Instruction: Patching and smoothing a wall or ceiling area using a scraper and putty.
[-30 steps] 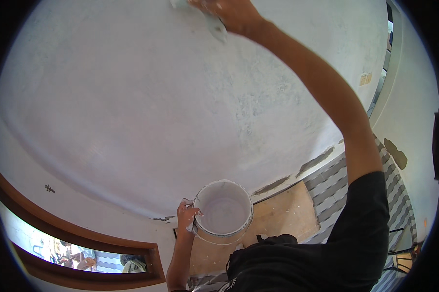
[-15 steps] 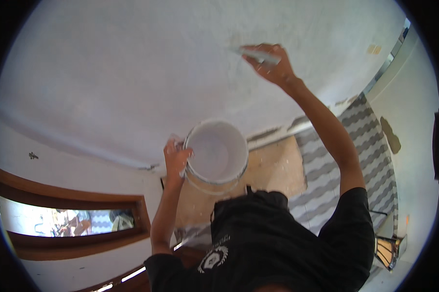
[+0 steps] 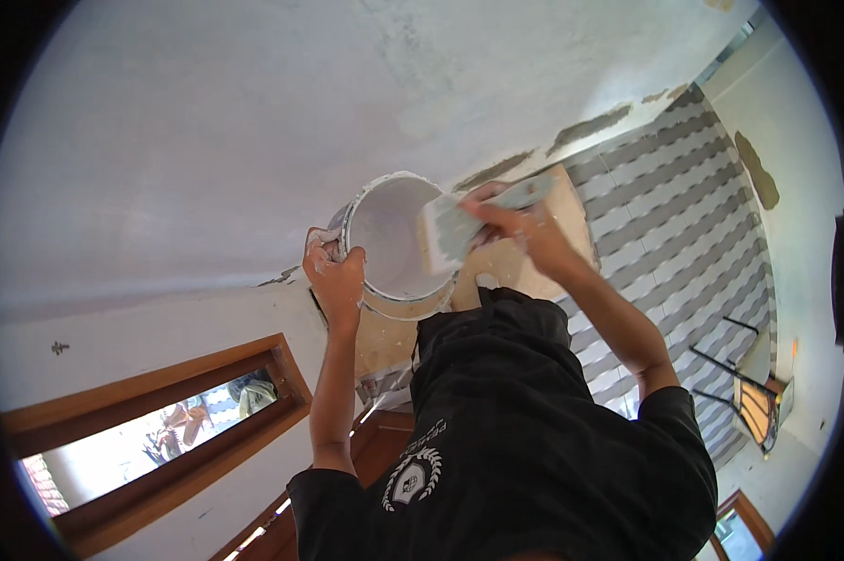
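Observation:
A white bucket with whitish liquid inside and paint crusted on its rim is held by my left hand, whose white-smeared fingers grip its left side. Over the bucket's right edge is a wide brush with a pale grey-green body, gripped in my right hand; it is slightly blurred. A tan board lies on the floor beneath, against the wall, which has patchy white paint and crumbled spots along its base.
A wood-framed window is at lower left, with objects outside. Grey-and-white tiled floor stretches to the right. A black-framed chair stands by the right wall, above another wood-framed opening.
My right hand has come down from high on the wall to the bucket with the brush. The view has tipped downward, showing more floor. My left hand still holds the bucket.

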The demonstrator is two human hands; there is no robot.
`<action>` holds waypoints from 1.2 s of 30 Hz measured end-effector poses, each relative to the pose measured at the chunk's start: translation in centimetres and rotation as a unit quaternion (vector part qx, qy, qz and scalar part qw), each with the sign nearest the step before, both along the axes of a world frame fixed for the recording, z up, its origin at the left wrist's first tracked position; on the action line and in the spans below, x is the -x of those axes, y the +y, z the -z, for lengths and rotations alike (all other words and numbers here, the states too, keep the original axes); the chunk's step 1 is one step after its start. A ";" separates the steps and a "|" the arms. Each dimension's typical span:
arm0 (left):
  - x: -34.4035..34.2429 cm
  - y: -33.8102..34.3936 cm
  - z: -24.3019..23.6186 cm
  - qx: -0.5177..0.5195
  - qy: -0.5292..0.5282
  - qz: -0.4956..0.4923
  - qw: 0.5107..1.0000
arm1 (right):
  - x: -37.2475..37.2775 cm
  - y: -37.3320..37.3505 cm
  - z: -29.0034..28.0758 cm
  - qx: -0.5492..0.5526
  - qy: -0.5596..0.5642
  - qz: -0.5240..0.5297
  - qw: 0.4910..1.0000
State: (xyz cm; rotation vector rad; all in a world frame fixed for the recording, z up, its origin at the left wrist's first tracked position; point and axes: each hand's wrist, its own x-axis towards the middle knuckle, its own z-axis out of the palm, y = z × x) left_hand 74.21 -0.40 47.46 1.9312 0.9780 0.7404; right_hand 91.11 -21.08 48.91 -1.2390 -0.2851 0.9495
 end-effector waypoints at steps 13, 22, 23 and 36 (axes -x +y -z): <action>0.1 0.7 1.7 -0.062 0.001 0.024 0.998 | 6.4 13.7 11.5 0.224 -0.395 -0.101 0.885; -0.4 1.0 2.8 -0.031 -0.030 0.008 0.999 | 7.5 16.3 11.5 0.132 -0.337 -0.129 0.923; -0.2 1.4 3.8 -0.008 -0.024 0.012 1.000 | 7.5 16.6 12.0 0.130 -0.341 -0.128 0.922; 0.1 3.2 4.1 0.190 -0.115 -0.022 0.975 | 1.5 7.8 2.4 -0.006 0.054 -0.130 0.990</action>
